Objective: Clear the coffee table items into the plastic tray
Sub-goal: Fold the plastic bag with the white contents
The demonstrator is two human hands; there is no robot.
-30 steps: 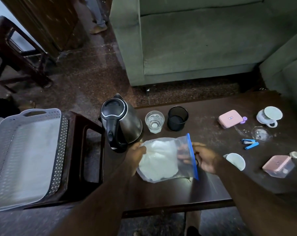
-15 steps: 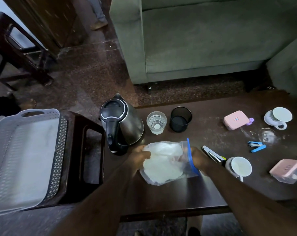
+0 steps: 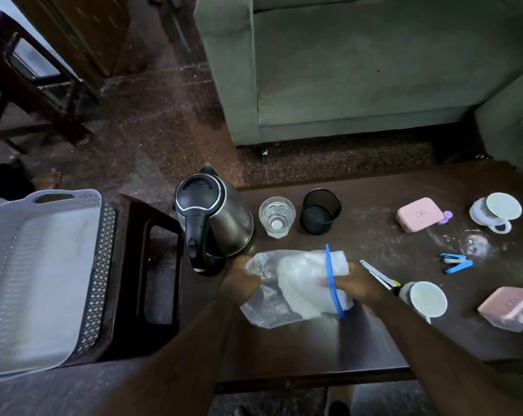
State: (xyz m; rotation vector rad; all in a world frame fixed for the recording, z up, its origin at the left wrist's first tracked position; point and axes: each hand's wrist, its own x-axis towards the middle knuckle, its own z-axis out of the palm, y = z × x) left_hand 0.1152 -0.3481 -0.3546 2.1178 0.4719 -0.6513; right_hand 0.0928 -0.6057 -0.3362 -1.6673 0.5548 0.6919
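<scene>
A clear zip bag with a blue seal strip and white contents lies near the front of the dark coffee table. My left hand grips its left end and my right hand grips the sealed right end. The white perforated plastic tray sits on a low stool to the left with nothing in it. On the table stand a steel kettle, a glass of water and a black mesh cup.
Right of my hands lie a metal stapler, a white mug, a blue stapler, two pink boxes and a white cup on a saucer. A green sofa stands behind the table.
Both hands have closed in on the bag and crumpled it narrower; the blue seal has tilted. The metal stapler, earlier hidden by my right hand, now shows.
</scene>
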